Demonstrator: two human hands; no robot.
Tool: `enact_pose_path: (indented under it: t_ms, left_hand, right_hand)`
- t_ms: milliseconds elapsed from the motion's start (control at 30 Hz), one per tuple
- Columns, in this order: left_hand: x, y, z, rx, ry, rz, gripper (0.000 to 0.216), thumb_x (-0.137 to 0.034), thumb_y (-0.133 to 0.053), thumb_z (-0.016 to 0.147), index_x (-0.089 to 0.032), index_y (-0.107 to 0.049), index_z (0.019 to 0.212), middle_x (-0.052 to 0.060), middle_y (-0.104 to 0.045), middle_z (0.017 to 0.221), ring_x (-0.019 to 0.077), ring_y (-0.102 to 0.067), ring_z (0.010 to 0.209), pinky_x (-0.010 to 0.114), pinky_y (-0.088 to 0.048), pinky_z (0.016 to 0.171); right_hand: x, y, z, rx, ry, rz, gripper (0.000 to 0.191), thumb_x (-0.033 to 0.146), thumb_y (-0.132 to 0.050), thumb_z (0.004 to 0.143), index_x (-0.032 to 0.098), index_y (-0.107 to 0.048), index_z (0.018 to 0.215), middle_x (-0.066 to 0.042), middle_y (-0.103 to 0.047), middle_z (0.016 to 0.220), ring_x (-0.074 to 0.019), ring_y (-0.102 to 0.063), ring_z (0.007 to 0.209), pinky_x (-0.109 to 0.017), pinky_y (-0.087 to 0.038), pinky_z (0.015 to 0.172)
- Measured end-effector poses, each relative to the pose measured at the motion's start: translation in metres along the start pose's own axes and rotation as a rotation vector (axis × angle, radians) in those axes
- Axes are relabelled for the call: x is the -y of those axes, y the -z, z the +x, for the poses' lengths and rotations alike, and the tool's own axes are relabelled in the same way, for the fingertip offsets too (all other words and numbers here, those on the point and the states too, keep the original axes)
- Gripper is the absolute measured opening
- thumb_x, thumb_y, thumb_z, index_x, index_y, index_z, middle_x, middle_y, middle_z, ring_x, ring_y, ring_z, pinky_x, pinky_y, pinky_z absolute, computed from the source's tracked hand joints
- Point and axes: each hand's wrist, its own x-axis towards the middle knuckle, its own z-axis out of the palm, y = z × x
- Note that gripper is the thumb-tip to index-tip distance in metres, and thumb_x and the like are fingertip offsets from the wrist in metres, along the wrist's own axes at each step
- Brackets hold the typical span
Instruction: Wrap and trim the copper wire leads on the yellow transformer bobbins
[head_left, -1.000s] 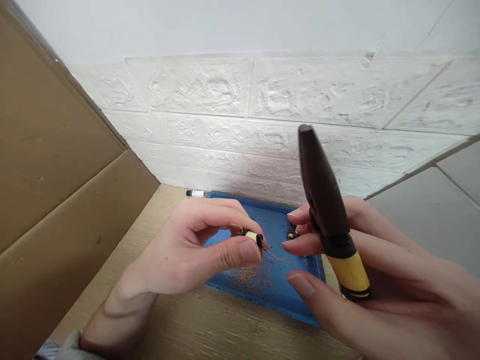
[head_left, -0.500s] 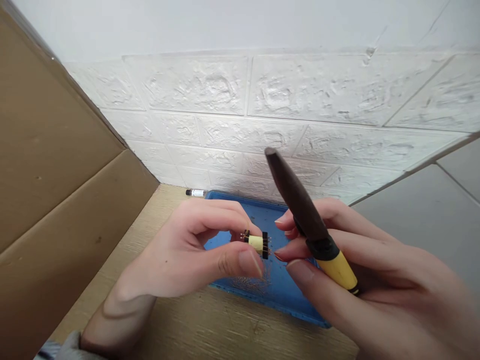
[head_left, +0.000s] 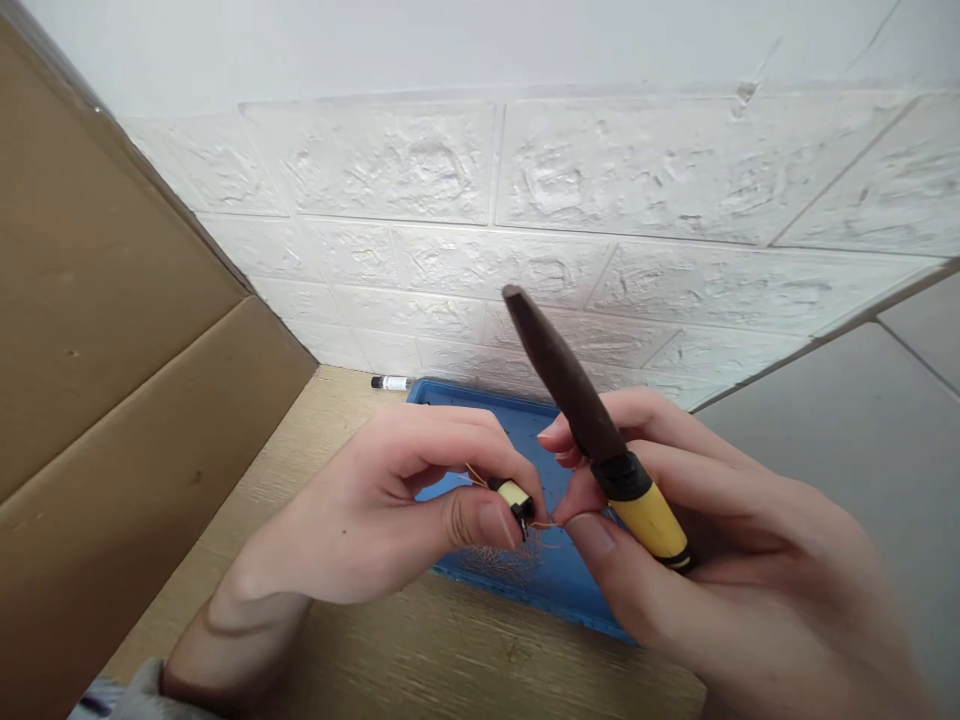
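Observation:
My left hand (head_left: 375, 520) pinches a small yellow coil bobbin (head_left: 516, 496) with black ends between thumb and fingers, above a blue tray (head_left: 480, 410). My right hand (head_left: 705, 560) is closed around a tool with a dark brown handle and yellow collar (head_left: 592, 430), the handle pointing up and left. Its thumb and forefinger tips pinch a thin copper wire (head_left: 551, 524) coming off the bobbin. A tangle of loose copper wire (head_left: 502, 560) lies in the tray below the hands.
A tall brown cardboard sheet (head_left: 112, 340) leans along the left side. A white brick-pattern wall (head_left: 465, 220) rises behind the tray. A small black-and-white vial (head_left: 391, 382) lies by the wall. The wooden tabletop (head_left: 420, 660) runs toward me; grey floor (head_left: 885, 440) is at the right.
The tool's handle has tilted from nearly upright to lean left. My right fingertips have closed in on the bobbin and pinched its wire. The left hand has stayed put.

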Motion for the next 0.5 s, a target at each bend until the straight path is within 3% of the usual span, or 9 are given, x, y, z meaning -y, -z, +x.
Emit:
enact_pose_path:
  t_ms: [167,300,400,500]
  left_hand:
    - [-0.001,0.0,0.001,0.045,-0.001,0.015,0.01,-0.031,-0.09,0.106,-0.022,-0.09,0.1,0.004,-0.086,0.093,0.0173,-0.08,0.084,0.024,-0.065,0.079]
    - [-0.003,-0.002,0.001,0.014,0.019,0.06,0.014,-0.033,-0.091,0.105,-0.024,-0.09,0.095,0.002,-0.087,0.091,0.0166,-0.08,0.082,0.025,-0.065,0.079]
    - [-0.006,-0.003,0.001,0.003,0.023,0.076,0.016,-0.037,-0.092,0.104,-0.024,-0.091,0.095,0.002,-0.087,0.092,0.0168,-0.081,0.082,0.025,-0.065,0.079]
    - [-0.008,-0.005,0.001,-0.016,0.025,0.102,0.018,-0.041,-0.093,0.103,-0.025,-0.091,0.096,0.002,-0.087,0.089,0.017,-0.079,0.079,0.027,-0.064,0.076]
  right_hand:
    - [-0.002,-0.003,-0.001,0.021,-0.058,-0.048,0.013,0.026,-0.095,0.082,0.034,-0.085,0.084,-0.005,-0.086,0.1,-0.0313,-0.088,0.09,-0.035,-0.075,0.063]
    - [-0.001,-0.007,0.006,0.016,-0.069,-0.062,0.013,0.036,-0.098,0.082,0.036,-0.085,0.084,-0.006,-0.084,0.096,-0.0352,-0.088,0.096,-0.039,-0.077,0.066]
    - [-0.001,-0.005,0.003,0.018,-0.069,-0.074,0.014,0.034,-0.097,0.081,0.037,-0.084,0.081,-0.006,-0.083,0.095,-0.0365,-0.088,0.097,-0.04,-0.077,0.065]
    - [-0.005,0.001,-0.005,0.048,-0.038,-0.073,0.017,0.026,-0.09,0.087,0.037,-0.079,0.079,-0.002,-0.084,0.1,-0.0303,-0.087,0.095,-0.034,-0.077,0.069]
